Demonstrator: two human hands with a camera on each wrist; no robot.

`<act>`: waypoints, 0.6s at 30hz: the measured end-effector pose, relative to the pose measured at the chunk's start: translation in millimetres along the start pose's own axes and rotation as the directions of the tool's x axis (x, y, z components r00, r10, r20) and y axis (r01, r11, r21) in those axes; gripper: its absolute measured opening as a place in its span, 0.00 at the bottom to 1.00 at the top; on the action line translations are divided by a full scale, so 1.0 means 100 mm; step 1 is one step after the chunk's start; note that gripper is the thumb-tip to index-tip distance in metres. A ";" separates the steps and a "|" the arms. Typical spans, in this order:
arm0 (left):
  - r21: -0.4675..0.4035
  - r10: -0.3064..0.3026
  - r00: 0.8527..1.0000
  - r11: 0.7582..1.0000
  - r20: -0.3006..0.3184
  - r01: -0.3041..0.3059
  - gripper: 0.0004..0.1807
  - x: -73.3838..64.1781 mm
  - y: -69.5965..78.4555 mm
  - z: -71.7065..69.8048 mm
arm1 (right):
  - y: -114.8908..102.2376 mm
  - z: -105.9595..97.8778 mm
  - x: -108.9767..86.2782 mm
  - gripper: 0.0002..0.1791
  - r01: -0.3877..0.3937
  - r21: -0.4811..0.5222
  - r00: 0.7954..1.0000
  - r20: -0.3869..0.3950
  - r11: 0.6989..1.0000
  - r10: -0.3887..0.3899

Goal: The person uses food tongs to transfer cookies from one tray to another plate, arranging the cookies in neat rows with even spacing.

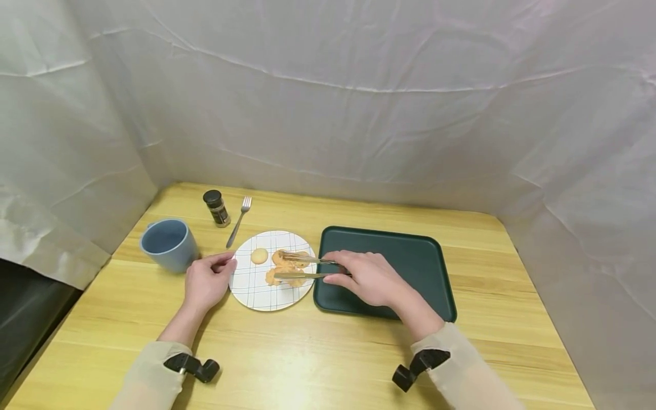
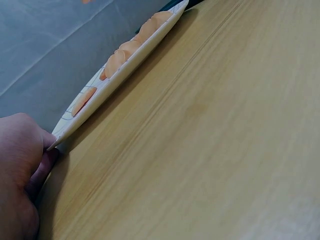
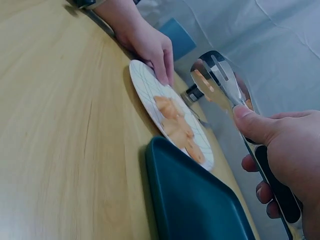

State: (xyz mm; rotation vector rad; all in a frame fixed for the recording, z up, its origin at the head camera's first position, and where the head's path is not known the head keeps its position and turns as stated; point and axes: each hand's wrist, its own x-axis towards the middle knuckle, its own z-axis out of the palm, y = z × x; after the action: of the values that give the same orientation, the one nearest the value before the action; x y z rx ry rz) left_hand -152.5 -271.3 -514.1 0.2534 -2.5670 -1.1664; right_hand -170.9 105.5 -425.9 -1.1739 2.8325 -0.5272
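Observation:
A round white plate with a blue check pattern holds several cookies, one of them apart on the left. My left hand pinches the plate's left rim, thumb above and a finger below in the left wrist view. In my right hand are metal tongs with dark handles, pointing left over the bunched cookies. The right wrist view shows the tong heads spread and raised over the plate. An orange patch shows there; whether it is a cookie or a reflection, I cannot tell.
A dark green tray lies right of the plate, under my right hand. To the left stand a blue mug and a black-capped spice jar. A fork lies behind the plate. Grey cloth hangs behind the table.

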 end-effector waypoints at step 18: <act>-0.003 -0.010 1.000 1.000 0.016 0.010 0.15 -0.01 0.03 -0.01 | -0.22 0.25 0.42 0.30 0.023 -0.024 0.997 0.081 0.999 -0.021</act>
State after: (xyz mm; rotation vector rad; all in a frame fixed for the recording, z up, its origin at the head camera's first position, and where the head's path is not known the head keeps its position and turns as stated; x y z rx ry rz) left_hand -151.3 -269.9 -512.0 0.2575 -2.5807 -1.1803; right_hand -182.0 54.7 -438.1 -1.2026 2.7698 -0.4362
